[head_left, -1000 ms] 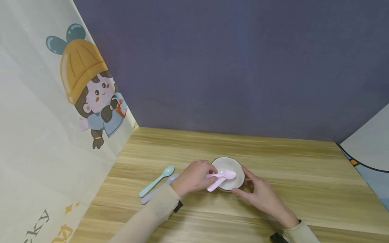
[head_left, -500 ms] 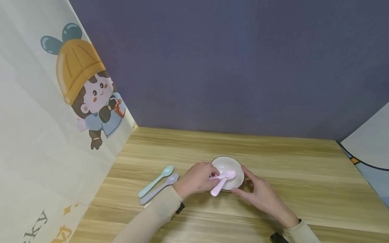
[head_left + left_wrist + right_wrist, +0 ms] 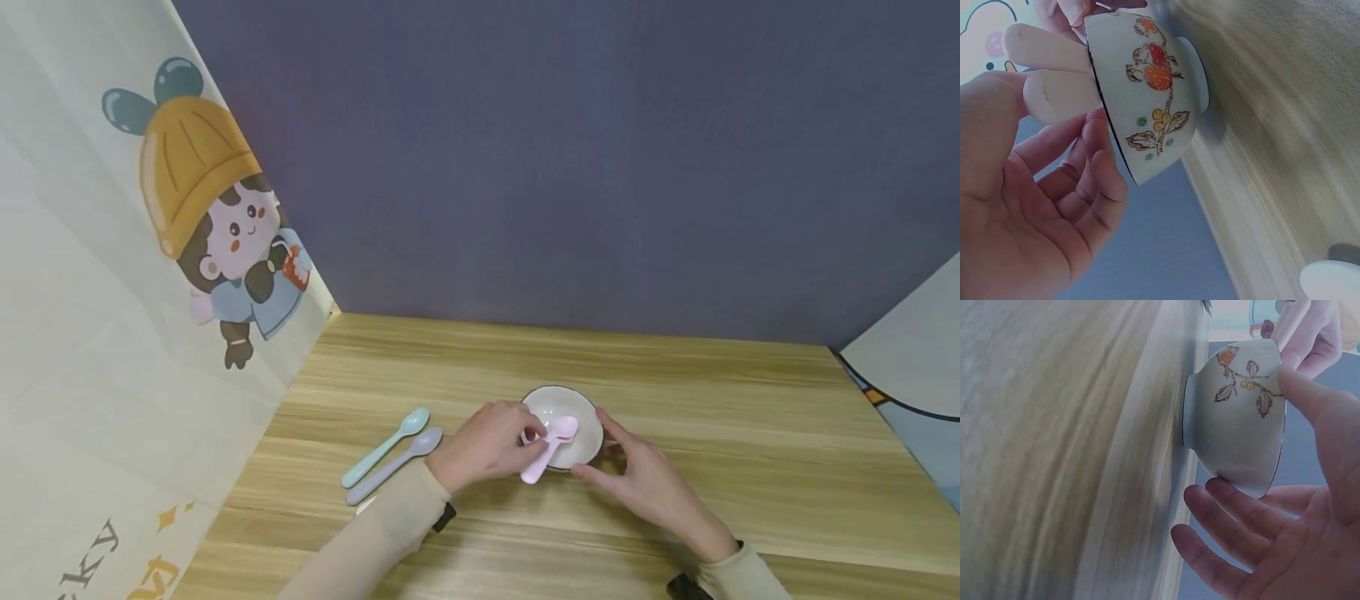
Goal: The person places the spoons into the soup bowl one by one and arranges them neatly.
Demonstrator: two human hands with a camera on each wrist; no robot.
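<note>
A white bowl (image 3: 581, 442) with a dark rim, painted with fruit and leaves outside, stands upright on the table. Two pink spoons (image 3: 561, 427) rest in it, bowl ends inside, lying nearly together; their pale handles (image 3: 1063, 97) stick out over the rim in the left wrist view. My left hand (image 3: 487, 442) pinches one of these handles at the bowl's left side, its fingers partly hiding the spoons. From the right, my right hand (image 3: 645, 479) holds the bowl, thumb (image 3: 1307, 394) at the rim and fingers against the side.
Left of my left hand lie a mint green spoon (image 3: 386, 447) and a lilac spoon (image 3: 393, 467), side by side. A pale rounded end (image 3: 365, 506) shows beside my left sleeve, mostly hidden. A printed curtain (image 3: 150, 333) borders the wooden table (image 3: 712, 400) on the left.
The pink spoon in my left hand has turned from crossing the other to lying nearly along it. My left hand has shifted slightly right. My right hand and the bowl have hardly moved.
</note>
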